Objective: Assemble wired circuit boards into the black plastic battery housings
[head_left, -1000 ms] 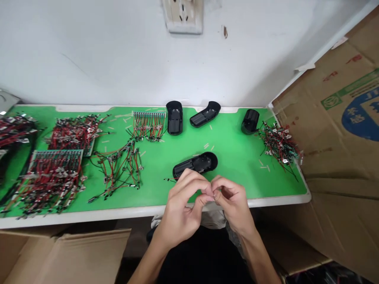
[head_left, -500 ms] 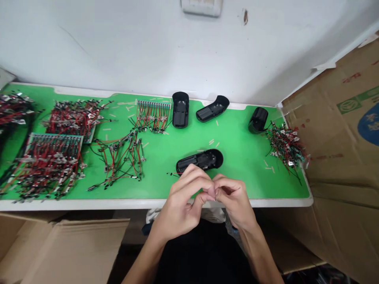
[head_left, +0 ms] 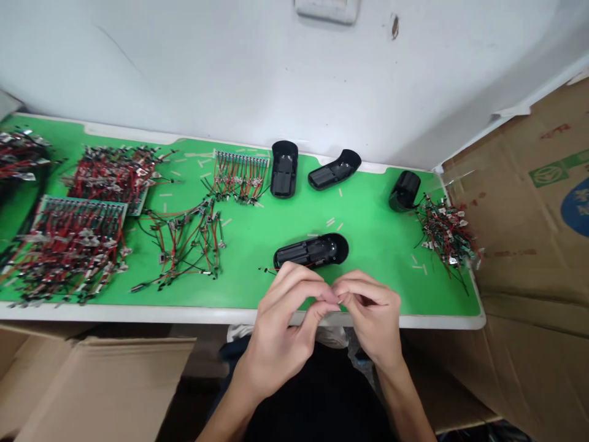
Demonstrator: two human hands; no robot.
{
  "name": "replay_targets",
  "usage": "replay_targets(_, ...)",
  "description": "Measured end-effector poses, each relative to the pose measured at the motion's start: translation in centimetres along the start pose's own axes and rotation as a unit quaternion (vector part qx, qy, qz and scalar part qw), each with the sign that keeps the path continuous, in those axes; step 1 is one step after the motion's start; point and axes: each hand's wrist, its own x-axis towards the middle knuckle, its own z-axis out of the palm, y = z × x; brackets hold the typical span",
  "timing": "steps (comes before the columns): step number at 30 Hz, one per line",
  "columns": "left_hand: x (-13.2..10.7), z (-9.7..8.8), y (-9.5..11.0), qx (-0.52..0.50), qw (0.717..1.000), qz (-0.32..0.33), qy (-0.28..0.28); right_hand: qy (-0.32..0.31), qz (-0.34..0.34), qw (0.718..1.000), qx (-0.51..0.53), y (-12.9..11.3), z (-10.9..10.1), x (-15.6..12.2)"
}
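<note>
My left hand [head_left: 288, 325] and my right hand [head_left: 372, 316] meet in front of the table's near edge, fingertips pinched together. Between them shows a tiny pale sliver, too small to name; the fingers hide the rest. Just beyond my left hand lies a black plastic shell [head_left: 306, 250], hollow side up, with one rounded end to the right. A thin red wire with small black ends [head_left: 267, 269] pokes out past the left knuckles. Whether my left hand holds that wire I cannot tell.
Three more black shells [head_left: 284, 175] stand along the back of the green tabletop [head_left: 248, 245]. Bundles of red and black wired parts [head_left: 83, 245] fill the left side, with another pile [head_left: 448, 230] at the right. Small pale strips [head_left: 330, 221] lie scattered. Cardboard [head_left: 529, 276] borders the right.
The view has shifted slightly. My fingertips stay pinched together, but a tiny pale sliver now shows between them. My right hand has turned a little, its knuckles farther right.
</note>
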Motion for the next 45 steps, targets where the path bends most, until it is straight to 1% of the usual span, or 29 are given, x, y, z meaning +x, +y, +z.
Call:
replay_targets(3, 0.2, 0.4, 0.1, 0.006, 1.0, -0.013, 0.009, 0.009, -0.024, 0.999, -0.031, -0.2, -0.2, 0.1)
replay_targets(6, 0.4, 0.6, -0.2, 0.02, 1.0, -0.008, 0.004, -0.004, -0.022, 0.999, -0.044, -0.2, -0.5, 0.3)
replay_targets(10, 0.6, 0.4, -0.7, 0.02, 0.999, 0.014, -0.026, -0.037, 0.001, 0.999, -0.029, -0.1, -1.0, 0.5)
replay_targets(16, 0.7, 0.2, -1.3, -0.012, 0.999, 0.032, -0.042, -0.062, 0.052, 0.997, 0.013, -0.1, -1.1, 0.9)
replay_targets(22, 0.9, 0.0, -1.3, -0.01, 0.998, 0.053, -0.037, -0.06, 0.076, 0.994, 0.048, 0.5, -0.6, 0.6)
replay_targets(26, 1.1, -0.1, -1.5, -0.019, 0.996, 0.065, -0.054, -0.072, 0.105, 0.989, 0.073, 0.8, -0.6, 0.5)
replay_targets(29, 1.0, 0.0, -1.6, -0.031, 0.995, 0.069, -0.065, -0.074, 0.1, 0.989, 0.08, 0.8, -0.8, 0.7)
replay_targets(32, 0.8, 0.3, -1.3, -0.05, 0.996, 0.06, -0.035, -0.065, 0.074, 0.989, 0.109, 0.8, -0.6, 0.7)
replay_targets(36, 0.3, 1.1, -0.5, -0.059, 0.997, 0.041, 0.008, -0.027, 0.038, 0.984, 0.171, 1.3, 0.2, 0.1)
replay_targets(40, -0.3, 1.9, 0.2, -0.049, 0.997, 0.05, 0.044, -0.016, 0.018, 0.984, 0.178, 1.7, 0.5, -0.2)
replay_targets(42, -0.5, 2.0, 0.5, -0.038, 0.996, 0.055, 0.051, -0.016, 0.013, 0.985, 0.172, 1.7, 0.5, -0.1)
replay_targets(45, -0.5, 1.8, 0.8, -0.015, 0.997, 0.062, 0.042, -0.012, 0.001, 0.989, 0.149, 1.4, 0.5, -0.1)
